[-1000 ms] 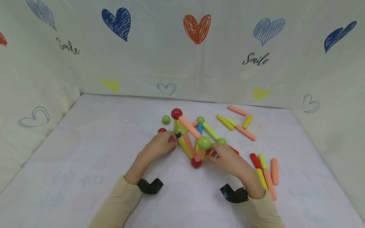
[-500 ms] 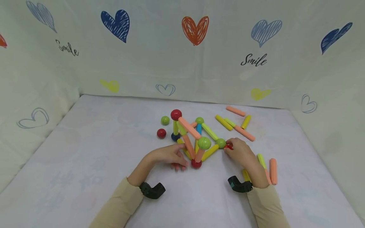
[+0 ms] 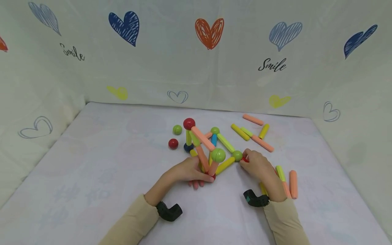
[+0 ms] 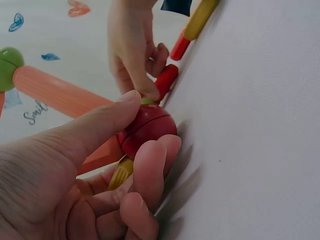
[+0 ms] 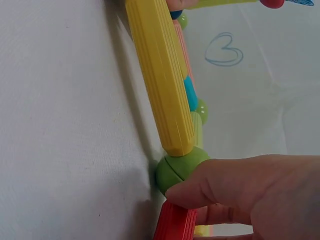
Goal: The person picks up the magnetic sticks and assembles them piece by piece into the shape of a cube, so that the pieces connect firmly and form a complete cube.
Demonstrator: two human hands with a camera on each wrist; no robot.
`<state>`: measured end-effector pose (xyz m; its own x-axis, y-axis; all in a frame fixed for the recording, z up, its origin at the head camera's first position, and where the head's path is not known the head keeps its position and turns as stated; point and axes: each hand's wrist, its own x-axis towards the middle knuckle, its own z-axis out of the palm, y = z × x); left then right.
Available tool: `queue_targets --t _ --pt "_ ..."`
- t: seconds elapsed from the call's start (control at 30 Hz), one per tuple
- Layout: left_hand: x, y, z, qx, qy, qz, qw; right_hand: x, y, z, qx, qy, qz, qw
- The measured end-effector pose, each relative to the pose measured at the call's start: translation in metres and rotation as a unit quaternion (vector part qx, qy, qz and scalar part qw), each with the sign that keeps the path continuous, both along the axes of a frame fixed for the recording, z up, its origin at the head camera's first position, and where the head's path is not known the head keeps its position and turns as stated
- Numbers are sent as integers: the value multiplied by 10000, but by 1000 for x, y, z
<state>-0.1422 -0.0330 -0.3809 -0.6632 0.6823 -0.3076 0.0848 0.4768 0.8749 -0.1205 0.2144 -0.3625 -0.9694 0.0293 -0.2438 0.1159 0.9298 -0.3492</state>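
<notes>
A frame of coloured sticks and balls stands mid-table, with a red ball (image 3: 189, 124) and a green ball (image 3: 218, 155) raised at its top. My left hand (image 3: 188, 170) holds the low front red ball (image 4: 152, 127) between thumb and fingers. From that ball a yellow stick (image 3: 225, 165) runs along the table to a green ball (image 5: 175, 172). There my right hand (image 3: 257, 165) pinches a red stick (image 5: 176, 222), its end against the green ball and the thumb over the joint. In the head view the right hand hides most of that stick.
A loose green ball (image 3: 177, 129) and red ball (image 3: 173, 143) lie left of the frame. Several sticks, including a yellow stick (image 3: 240, 132), are scattered at the back right. More sticks, one of them salmon (image 3: 293, 184), lie beside the right forearm.
My left hand has come from the dark blue ball to the low front red ball and now grips it. The right hand has shifted right, from the frame's front to the red stick.
</notes>
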Motion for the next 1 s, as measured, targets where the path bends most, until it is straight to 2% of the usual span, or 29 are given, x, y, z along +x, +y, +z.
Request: queue_targets --t 0.27,0.4,0.47,0.57,0.63,0.7,0.83,1.0 --pt "-1 -2 2 -130 83 121 9998 6 3 9 116 104 -127 9998" --pt "-5 -10 6 -210 225 328 9990 8 13 13 10 18 -270 9996" --pt "-9 -16 8 -96 354 405 9985 8 20 14 -75 -81 -361 9993" --pt "-15 -24 10 236 599 357 9973 8 31 14 -149 -192 -465 9986" --pt "-19 -29 11 310 631 351 9969 8 38 15 -186 -236 -509 9983" --pt "-22 -34 11 207 543 425 9974 7 45 15 -232 -229 -522 9981" --pt "-27 -42 12 -174 362 759 9963 7 53 14 -415 -230 -678 9966" --pt "-31 -45 10 -230 496 940 9941 9 59 16 -464 -303 -825 9951"
